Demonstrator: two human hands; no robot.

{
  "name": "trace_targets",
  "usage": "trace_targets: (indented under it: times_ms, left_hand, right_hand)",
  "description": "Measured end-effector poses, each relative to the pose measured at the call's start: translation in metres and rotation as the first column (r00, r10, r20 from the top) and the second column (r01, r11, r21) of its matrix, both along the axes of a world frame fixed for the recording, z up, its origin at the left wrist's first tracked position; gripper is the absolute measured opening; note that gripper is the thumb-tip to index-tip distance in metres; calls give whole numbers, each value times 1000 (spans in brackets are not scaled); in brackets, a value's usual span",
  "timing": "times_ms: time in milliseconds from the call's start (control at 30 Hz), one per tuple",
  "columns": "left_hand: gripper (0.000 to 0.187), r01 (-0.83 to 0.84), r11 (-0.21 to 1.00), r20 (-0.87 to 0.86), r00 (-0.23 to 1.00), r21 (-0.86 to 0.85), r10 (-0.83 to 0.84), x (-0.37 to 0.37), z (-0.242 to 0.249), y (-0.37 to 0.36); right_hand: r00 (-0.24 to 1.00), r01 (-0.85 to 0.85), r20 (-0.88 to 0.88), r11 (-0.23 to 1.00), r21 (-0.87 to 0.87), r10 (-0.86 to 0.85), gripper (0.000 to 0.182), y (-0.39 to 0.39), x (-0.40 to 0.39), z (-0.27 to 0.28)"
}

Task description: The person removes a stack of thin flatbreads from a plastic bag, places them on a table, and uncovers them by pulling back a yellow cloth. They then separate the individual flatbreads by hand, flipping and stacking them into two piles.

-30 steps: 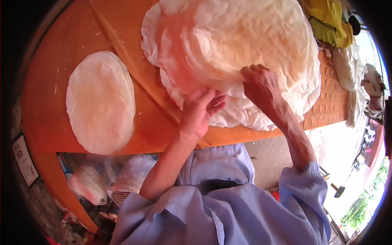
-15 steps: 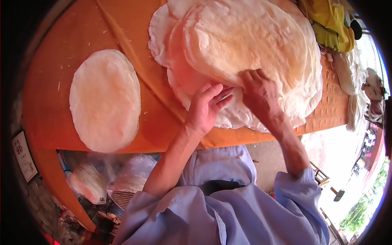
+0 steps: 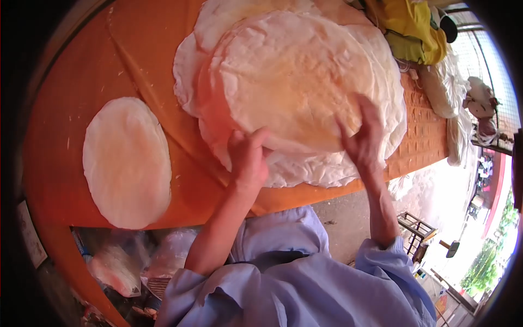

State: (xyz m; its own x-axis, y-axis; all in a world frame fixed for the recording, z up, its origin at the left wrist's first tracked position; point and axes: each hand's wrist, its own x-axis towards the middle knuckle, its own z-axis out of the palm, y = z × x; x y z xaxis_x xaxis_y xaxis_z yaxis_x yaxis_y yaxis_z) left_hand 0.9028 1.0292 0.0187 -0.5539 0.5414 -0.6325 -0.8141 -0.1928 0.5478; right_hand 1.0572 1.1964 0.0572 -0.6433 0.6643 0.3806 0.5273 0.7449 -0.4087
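Observation:
A broad pile of off-white, soft-looking round wadding sheets with ragged edges lies on the orange-covered table. On top of it, the uppermost round wadding sheet is spread out, creamy and slightly wrinkled. My left hand is closed at this sheet's near left edge, thumb on top and the other fingers curled and partly hidden. At the near right, my right hand rests over the sheet's edge with fingers apart, somewhat blurred. To the left, apart from both hands, lies a smaller oval wadding sheet.
The orange table cover has a long ridge between the pile and the oval sheet. Yellow cloth and white plastic bags sit at the far right. Under the table are filled clear bags. A metal frame stands at right.
The top sheet's near edge now lies flatter and rounder. My left hand has gone from open fingers to closed at the edge, moving left. My right hand has opened from its grip.

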Motion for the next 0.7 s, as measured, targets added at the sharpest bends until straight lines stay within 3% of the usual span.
trace_targets:
  times_ms: [33,67,133,200,333,367,400,467,533,633,700]
  left_hand:
    - [32,35,996,6,999,81,-36,-6,-2,-7]
    - [35,-6,994,-15,1000,112,8,-12,7,-12]
    - [40,-79,983,-49,995,169,88,-23,30,-21]
    - [52,15,989,-111,994,147,1,-40,18,-43]
    - [51,154,984,-148,975,-92,-167,-49,-1,-59]
    - [52,156,986,-161,973,-60,-164,-52,-5,-62]
    - [51,138,988,-156,977,-75,-148,-56,-12,-65]
    - [51,100,990,-158,981,-101,-115,-65,-26,-67]
    - [53,79,993,-143,985,-92,-92,-65,-24,-63]
    - [54,39,993,-215,975,-112,-63,-58,-20,-58]
    - [56,48,991,-255,964,-126,-79,-54,-19,-56]
  right_hand:
    - [975,220,22,972,-87,-219,57,20,10,-1]
    - [893,360,-51,776,-518,-448,62,38,21,-11]
    - [827,123,-177,479,-869,-534,69,35,26,-7]
    - [783,142,-191,468,-872,-592,72,15,19,-5]
    - [753,-57,-161,181,-982,-638,64,14,9,-15]
    - [760,7,-239,376,-927,-604,56,3,-5,-12]
    - [807,16,-217,388,-922,-550,52,6,-8,-19]
    - [862,43,-249,554,-831,-441,57,3,-18,-43]
    - [951,221,-34,755,-618,-306,68,3,-19,-48]
    - [953,301,181,820,-486,-243,75,3,-29,-31]
    - [944,312,201,906,-286,-261,77,12,-28,-20]
